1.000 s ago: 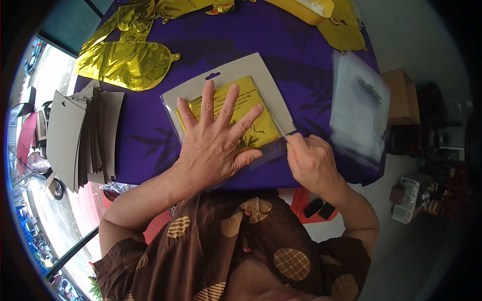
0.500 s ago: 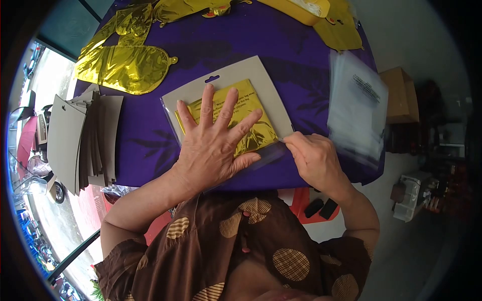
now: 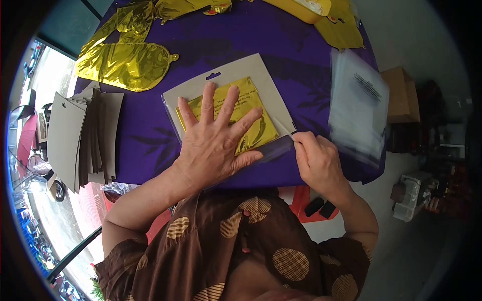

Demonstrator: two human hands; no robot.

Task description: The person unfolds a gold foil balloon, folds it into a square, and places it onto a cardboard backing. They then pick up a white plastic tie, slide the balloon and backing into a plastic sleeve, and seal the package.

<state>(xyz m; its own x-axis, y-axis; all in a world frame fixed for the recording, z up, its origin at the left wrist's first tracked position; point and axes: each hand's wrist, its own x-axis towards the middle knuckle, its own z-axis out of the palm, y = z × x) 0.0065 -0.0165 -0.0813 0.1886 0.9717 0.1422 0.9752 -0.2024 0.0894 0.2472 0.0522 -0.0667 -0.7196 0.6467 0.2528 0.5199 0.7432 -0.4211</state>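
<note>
A grey backing card [image 3: 241, 72] with a folded gold foil piece [image 3: 261, 131] on it lies in a clear plastic sleeve [image 3: 273, 150] on the purple tablecloth [image 3: 201, 45]. My left hand [image 3: 216, 140] lies flat on the foil with its fingers spread, pressing it down. My right hand [image 3: 316, 160] pinches a thin clear strip at the sleeve's near right corner, beside the card's edge.
A stack of grey cards [image 3: 83, 133] stands at the left table edge. Flat gold foil balloons [image 3: 125, 62] lie at the far left and more gold pieces [image 3: 346, 27] at the far right. A pile of clear bags [image 3: 359, 105] overhangs the right edge.
My right hand has shifted slightly right along the sleeve's near corner, drawing the thin strip outward. My left hand stays pressed on the foil.
</note>
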